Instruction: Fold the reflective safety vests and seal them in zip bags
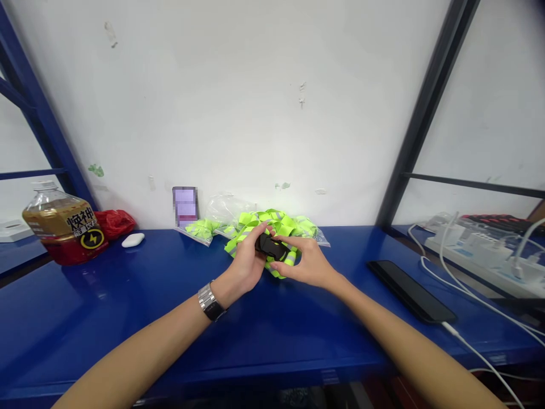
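Note:
A black buckle (272, 248) is held between my two hands, above the middle of the blue table. My left hand (249, 257) grips its left side, with a metal-banded watch on the wrist. My right hand (309, 263) pinches the right side between thumb and finger. Neon-yellow straps with grey reflective stripes (279, 218) lie bunched behind and below the buckle, partly hidden by my hands. Clear plastic bags (227, 207) lie around and behind the straps.
On the blue table (170, 318), a large drink bottle (66, 224), a red bag (114, 223) and a white case (133, 240) are at left. A phone-like screen (185, 205) leans on the wall. At right are a black phone (411, 291), cables and a power strip (481, 261).

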`<state>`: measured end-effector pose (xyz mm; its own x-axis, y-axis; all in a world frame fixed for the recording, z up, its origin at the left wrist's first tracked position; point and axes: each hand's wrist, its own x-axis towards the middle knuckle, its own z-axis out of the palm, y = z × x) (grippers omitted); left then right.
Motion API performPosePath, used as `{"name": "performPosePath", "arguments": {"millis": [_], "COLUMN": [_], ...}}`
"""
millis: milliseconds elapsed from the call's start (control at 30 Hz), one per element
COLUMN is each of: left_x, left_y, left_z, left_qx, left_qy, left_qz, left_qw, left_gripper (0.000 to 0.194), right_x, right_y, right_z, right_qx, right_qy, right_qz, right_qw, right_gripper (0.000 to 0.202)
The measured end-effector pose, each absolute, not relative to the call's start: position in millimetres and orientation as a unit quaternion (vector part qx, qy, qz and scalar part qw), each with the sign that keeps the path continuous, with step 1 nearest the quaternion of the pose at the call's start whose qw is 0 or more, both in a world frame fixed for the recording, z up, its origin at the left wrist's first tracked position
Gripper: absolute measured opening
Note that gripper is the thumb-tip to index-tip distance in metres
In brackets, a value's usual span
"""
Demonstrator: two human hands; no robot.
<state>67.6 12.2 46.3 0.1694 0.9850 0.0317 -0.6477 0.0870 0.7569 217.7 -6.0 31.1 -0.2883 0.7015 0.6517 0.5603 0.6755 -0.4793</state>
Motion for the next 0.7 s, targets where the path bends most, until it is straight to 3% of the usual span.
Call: {"name": "performPosePath", "arguments": {"millis": [200, 300, 433, 567, 700], "left_x": [78.2, 79.1, 73.9, 69.4, 73.3], "left_y": [15.2, 17.7, 20.3, 15.0, 5.9], "left_z": [53.1, 61.0, 65.9, 59.6, 49.7], "left_qx": [0.323, 0.326, 0.334, 0.324, 0.286], "left_qy": [0.253, 0.228, 0.213, 0.205, 0.231], "left_qz": [0.636, 0.645, 0.627, 0.600, 0.587], "left_qw": [0.654, 0.653, 0.671, 0.702, 0.722], "left_gripper": [0.010, 0.008, 0.012, 0.014, 0.010], "right_x": [208.0, 198.4, 182.9, 179.0, 180.5], "right_y": [-13.7, -22.1, -24.7, -9.9, 3.8], "right_z": [19.3, 10.9, 4.1, -1.3, -6.4], "right_qx": [-0.423, -0.328, -0.271, -0.295, -0.276], "right_qy": [-0.755, -0.794, -0.871, -0.813, -0.675], "right_qz": [-0.142, -0.153, 0.025, 0.257, 0.430], "right_qw": [0.480, 0.488, 0.409, 0.431, 0.532], "right_gripper": [0.052, 0.038, 0.017, 0.045, 0.047]}}
